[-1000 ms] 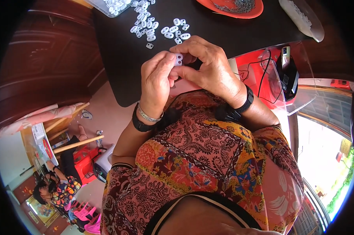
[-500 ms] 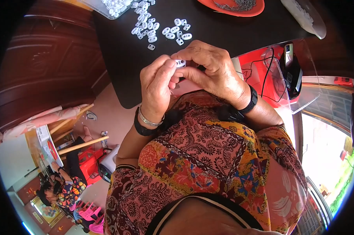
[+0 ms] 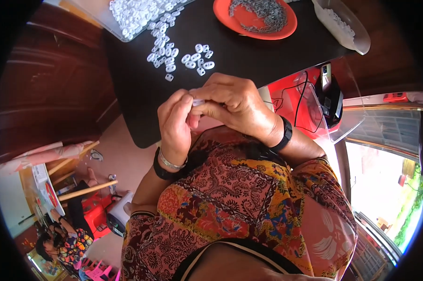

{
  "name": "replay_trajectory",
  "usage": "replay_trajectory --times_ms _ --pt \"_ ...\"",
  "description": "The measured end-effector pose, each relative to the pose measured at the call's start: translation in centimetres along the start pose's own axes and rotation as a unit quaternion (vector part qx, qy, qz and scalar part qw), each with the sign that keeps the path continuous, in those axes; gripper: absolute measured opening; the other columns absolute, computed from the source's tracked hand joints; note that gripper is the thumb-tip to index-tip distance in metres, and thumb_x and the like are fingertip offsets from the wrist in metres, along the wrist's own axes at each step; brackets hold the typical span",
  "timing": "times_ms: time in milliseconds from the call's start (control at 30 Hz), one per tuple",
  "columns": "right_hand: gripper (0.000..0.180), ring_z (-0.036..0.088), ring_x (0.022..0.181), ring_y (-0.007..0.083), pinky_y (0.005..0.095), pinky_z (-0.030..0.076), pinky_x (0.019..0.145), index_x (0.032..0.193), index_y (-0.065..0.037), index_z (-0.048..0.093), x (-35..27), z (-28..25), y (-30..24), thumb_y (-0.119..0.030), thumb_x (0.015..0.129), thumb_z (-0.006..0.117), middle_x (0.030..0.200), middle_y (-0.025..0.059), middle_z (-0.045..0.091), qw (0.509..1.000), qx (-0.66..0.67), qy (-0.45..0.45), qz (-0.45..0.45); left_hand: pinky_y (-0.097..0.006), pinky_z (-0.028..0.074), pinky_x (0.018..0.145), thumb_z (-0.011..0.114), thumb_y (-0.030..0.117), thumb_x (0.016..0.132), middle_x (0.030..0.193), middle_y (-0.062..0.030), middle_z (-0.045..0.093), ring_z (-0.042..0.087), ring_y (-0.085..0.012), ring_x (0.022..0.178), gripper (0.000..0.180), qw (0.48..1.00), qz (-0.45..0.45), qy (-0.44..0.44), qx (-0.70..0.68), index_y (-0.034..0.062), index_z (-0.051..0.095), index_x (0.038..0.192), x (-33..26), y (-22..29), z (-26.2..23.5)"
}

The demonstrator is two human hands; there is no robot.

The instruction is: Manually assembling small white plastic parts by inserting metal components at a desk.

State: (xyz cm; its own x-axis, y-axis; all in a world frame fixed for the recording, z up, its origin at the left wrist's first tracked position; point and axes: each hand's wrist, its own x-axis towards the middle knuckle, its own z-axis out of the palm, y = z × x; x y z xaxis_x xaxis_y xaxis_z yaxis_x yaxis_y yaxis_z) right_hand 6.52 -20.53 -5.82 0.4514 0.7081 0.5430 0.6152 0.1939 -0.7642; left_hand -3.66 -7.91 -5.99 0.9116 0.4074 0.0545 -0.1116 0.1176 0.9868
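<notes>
The left hand [image 3: 175, 124] and right hand [image 3: 237, 104] pinch a small white piece [image 3: 198, 102] between closed-in fingertips [image 3: 186, 98] over a smooth dark table's edge [image 3: 141, 143], near two-holed oval pieces [image 3: 194, 57] and an orange plate [image 3: 267, 35] of tangled grey bits [image 3: 271, 18], glossy brown panelling [image 3: 57, 79] and pink floor [image 3: 115, 147] at left.

Behind the fingers [image 3: 225, 91] on either side, a black band [image 3: 285, 135] is worn, paired on the left with a silvery bracelet [image 3: 170, 164]. Farther back, a pink, maroon and yellow patterned top [image 3: 235, 196] is edged with a black, cream-striped collar [image 3: 195, 257].
</notes>
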Motion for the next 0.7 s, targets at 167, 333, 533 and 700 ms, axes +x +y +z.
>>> replay_trajectory --times_ms 167,333,533,700 --pt "0.024 0.062 0.071 0.0154 0.0256 0.049 0.06 0.096 -0.004 0.067 0.1 0.7 -0.6 -0.006 0.073 0.074 0.081 0.0061 0.063 0.999 0.02 0.026 0.034 -0.021 0.028 0.047 0.045 0.015 0.091 0.058 0.0015 0.041 0.036 -0.0048 0.05 0.025 1.0 -0.004 0.006 -0.024 0.001 0.05 0.071 0.0 -0.4 -0.5" --pt "0.025 0.061 0.069 0.0146 0.0252 0.048 0.058 0.096 -0.004 0.067 0.1 1.2 -0.3 -0.006 0.073 0.075 0.08 0.0052 0.062 0.999 -0.003 0.022 0.047 -0.021 0.028 0.046 0.046 0.016 0.092 0.059 0.0014 0.042 0.036 -0.0044 0.05 0.026 1.0 -0.019 0.008 -0.003 0.0001 0.05 0.072 -0.3 -0.3 -0.6" --pt "0.022 0.062 0.069 0.0182 0.026 0.048 0.058 0.093 -0.005 0.065 0.1 1.6 -0.4 -0.006 0.073 0.074 0.08 0.0067 0.063 0.999 -0.042 0.018 0.016 -0.021 0.028 0.045 0.045 0.016 0.092 0.058 0.0014 0.042 0.036 -0.0042 0.049 0.026 0.999 -0.021 0.032 -0.017 -0.0004 0.051 0.073 -0.5 -0.3 -0.4" --pt "0.02 0.063 0.069 0.0209 0.0284 0.049 0.057 0.088 -0.004 0.062 0.1 1.9 0.2 -0.003 0.073 0.074 0.079 0.0086 0.062 1.0 -0.015 0.011 0.001 -0.021 0.027 0.044 0.044 0.015 0.091 0.057 0.0018 0.041 0.035 -0.0041 0.048 0.026 0.999 -0.012 0.024 -0.04 0.0002 0.05 0.07 -0.4 -0.8 -0.9"
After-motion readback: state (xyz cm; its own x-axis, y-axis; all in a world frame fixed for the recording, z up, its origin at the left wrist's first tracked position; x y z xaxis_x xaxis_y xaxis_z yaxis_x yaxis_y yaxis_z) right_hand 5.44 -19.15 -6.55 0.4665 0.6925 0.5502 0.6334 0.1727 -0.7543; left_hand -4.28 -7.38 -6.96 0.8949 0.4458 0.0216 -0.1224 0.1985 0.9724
